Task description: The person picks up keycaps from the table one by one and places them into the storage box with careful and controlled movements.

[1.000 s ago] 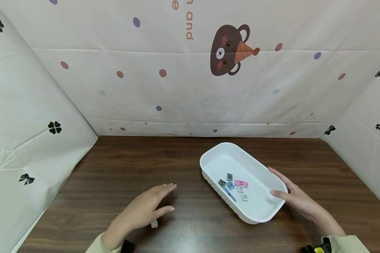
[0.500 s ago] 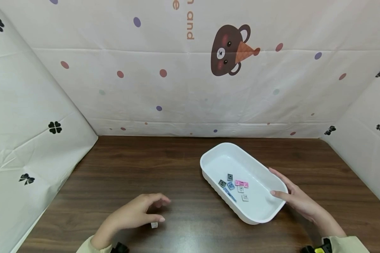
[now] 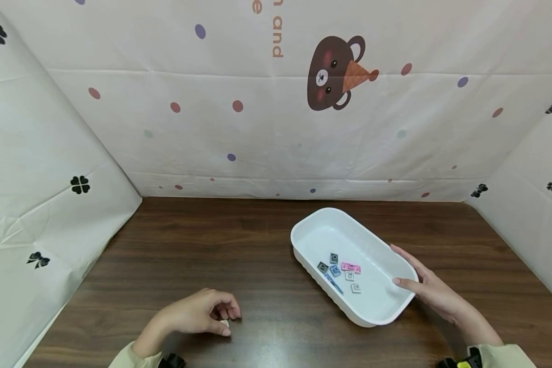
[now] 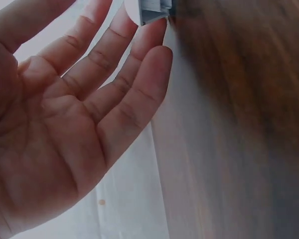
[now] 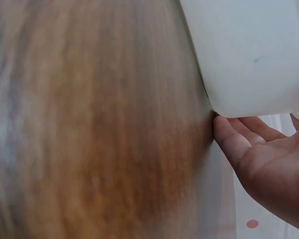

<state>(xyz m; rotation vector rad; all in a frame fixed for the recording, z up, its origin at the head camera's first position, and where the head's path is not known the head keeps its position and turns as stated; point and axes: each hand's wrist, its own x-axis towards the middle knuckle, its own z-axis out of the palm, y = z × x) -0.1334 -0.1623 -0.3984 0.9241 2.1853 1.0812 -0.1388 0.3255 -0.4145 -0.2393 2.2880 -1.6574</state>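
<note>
In the head view, my left hand (image 3: 199,313) is low over the table, thumb and curled fingers around a small white block (image 3: 225,323). The left wrist view shows the block (image 4: 153,11), white with a grey side, at the fingertips along the top edge; the other fingers are loosely bent. My right hand (image 3: 437,292) grips the near right corner of a white tray (image 3: 386,306), thumb over the rim and fingers outside. Several small printed pieces lie inside, among them a pink piece (image 3: 350,267), a blue strip (image 3: 334,283) and a white square (image 3: 355,288).
The tray stands at an angle on a dark wood table (image 3: 239,230). A white patterned sheet (image 3: 202,138) rises behind the table and along both sides. The right wrist view shows the tray's outer wall (image 5: 254,64) against the tabletop.
My left hand has moved down and slightly left, and its fingers have curled in around the white block. The right hand and tray have stayed put.
</note>
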